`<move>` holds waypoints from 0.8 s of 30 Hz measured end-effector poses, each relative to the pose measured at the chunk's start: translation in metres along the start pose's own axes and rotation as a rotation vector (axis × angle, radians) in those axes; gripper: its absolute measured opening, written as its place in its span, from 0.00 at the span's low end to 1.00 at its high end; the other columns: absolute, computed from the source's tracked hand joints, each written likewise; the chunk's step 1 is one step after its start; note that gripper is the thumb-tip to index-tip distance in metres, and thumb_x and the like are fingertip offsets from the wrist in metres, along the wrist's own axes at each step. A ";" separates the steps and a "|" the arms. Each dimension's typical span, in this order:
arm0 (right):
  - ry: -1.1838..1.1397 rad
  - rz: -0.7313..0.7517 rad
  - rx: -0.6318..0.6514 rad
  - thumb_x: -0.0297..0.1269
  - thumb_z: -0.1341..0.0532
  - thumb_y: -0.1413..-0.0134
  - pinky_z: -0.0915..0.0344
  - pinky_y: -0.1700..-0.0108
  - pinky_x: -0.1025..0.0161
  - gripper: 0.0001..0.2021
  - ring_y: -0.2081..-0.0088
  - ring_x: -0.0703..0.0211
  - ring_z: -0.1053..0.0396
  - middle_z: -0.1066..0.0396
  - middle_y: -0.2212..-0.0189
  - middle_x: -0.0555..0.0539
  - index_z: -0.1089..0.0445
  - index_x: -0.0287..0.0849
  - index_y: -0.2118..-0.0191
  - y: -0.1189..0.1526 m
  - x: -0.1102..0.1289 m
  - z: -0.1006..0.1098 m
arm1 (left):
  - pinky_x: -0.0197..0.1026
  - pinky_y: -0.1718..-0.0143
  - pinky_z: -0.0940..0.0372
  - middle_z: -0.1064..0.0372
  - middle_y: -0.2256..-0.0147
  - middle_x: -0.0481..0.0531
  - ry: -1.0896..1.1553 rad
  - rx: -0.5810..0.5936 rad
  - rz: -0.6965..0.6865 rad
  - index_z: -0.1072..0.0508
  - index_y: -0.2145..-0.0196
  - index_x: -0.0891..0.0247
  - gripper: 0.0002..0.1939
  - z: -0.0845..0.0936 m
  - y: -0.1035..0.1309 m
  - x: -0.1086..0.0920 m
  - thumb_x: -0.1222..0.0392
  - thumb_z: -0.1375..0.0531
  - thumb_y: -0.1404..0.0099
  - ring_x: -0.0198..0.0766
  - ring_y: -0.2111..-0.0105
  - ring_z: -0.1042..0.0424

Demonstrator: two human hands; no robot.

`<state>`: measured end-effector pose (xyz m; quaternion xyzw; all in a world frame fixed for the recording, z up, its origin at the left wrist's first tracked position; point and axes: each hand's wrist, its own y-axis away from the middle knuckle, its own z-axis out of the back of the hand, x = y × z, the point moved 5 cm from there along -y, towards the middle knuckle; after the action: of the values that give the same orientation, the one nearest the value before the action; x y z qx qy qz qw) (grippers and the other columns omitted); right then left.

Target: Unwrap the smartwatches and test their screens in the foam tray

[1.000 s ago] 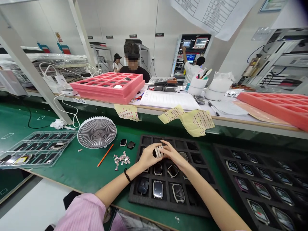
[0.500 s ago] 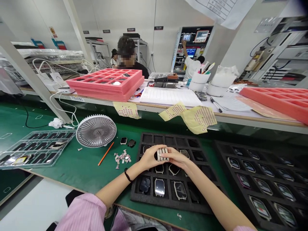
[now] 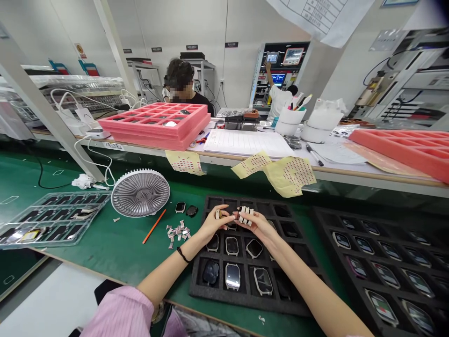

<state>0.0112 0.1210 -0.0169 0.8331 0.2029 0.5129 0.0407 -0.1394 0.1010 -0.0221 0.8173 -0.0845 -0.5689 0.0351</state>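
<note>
Hands have parted since half a second ago: left hand [image 3: 212, 223] pinches one small white piece, right hand [image 3: 256, 223] grips the remaining pieces [image 3: 245, 214] above the black foam tray [image 3: 217, 292]. Pieces look light and rigid; pinch by the edges.

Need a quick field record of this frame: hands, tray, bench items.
left hand: over the black foam tray, one small white strip on a finger
right hand: several small white strips stuck on fingertips
tray: smartwatch bodies in front compartments
left of tray: round grey fan, orange pencil, loose white tabs
</note>
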 end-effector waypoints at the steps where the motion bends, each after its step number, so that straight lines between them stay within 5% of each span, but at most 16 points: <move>1: -0.002 -0.003 -0.005 0.37 0.23 0.75 0.28 0.54 0.50 0.20 0.63 0.46 0.24 0.22 0.70 0.41 0.25 0.37 0.69 0.000 -0.001 -0.001 | 0.29 0.79 0.43 0.34 0.70 0.46 0.062 0.020 0.061 0.31 0.54 0.63 0.31 -0.002 0.001 0.003 0.57 0.27 0.55 0.29 0.74 0.36; 6: -0.022 0.014 -0.055 0.36 0.23 0.78 0.28 0.54 0.48 0.21 0.64 0.46 0.24 0.22 0.70 0.42 0.24 0.37 0.70 -0.002 -0.006 0.002 | 0.31 0.79 0.48 0.31 0.66 0.53 0.248 0.095 0.194 0.28 0.57 0.65 0.17 -0.009 0.004 0.009 0.55 0.39 0.43 0.31 0.73 0.36; 10: -0.026 0.023 -0.082 0.35 0.23 0.79 0.28 0.54 0.49 0.21 0.65 0.49 0.24 0.23 0.71 0.44 0.24 0.37 0.71 -0.004 -0.007 0.005 | 0.34 0.73 0.42 0.29 0.63 0.57 0.312 0.137 0.222 0.26 0.56 0.66 0.19 -0.007 0.003 0.008 0.64 0.42 0.47 0.34 0.70 0.33; 24: 0.030 0.034 -0.042 0.37 0.23 0.78 0.27 0.60 0.53 0.21 0.69 0.51 0.25 0.23 0.72 0.45 0.24 0.38 0.70 -0.003 -0.019 0.000 | 0.35 0.71 0.44 0.31 0.66 0.53 0.128 0.117 0.009 0.24 0.63 0.65 0.17 -0.003 0.001 0.004 0.66 0.43 0.53 0.36 0.67 0.34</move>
<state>0.0032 0.1168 -0.0333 0.8276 0.1786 0.5301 0.0467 -0.1348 0.0993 -0.0248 0.8523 -0.1190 -0.5092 -0.0050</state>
